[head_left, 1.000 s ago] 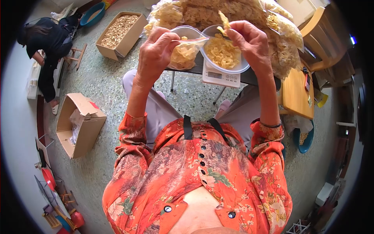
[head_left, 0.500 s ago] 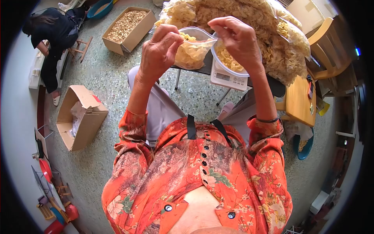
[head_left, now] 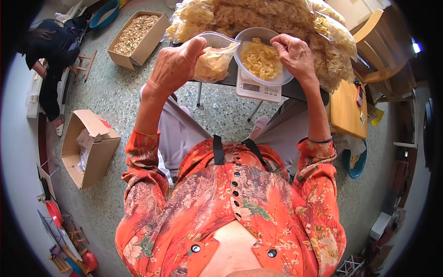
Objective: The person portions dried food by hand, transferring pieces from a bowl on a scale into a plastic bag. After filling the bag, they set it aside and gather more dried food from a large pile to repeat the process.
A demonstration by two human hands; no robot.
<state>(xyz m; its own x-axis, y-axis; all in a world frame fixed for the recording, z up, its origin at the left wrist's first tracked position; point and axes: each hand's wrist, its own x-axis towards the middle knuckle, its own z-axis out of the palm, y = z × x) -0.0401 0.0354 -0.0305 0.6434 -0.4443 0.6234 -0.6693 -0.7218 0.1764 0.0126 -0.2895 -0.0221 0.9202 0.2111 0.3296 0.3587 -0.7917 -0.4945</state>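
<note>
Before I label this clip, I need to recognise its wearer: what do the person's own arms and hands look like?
The sleeves are orange-red with a floral print and darker patches, ending at the forearms. A thin dark band shows by the right cuff. The left hand and right hand wear no gloves.

Bag heap (head_left: 277, 18) as barrier behind bowl (head_left: 279, 79)

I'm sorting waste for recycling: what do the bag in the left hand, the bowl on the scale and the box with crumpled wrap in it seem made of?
Bag: thin, glossy clear plastic, since the flakes show through.
Bowl: probably smooth plastic; its wall looks milky and pale.
Box: matt cardboard, judging by the plain brown sides and bent flaps.
</note>
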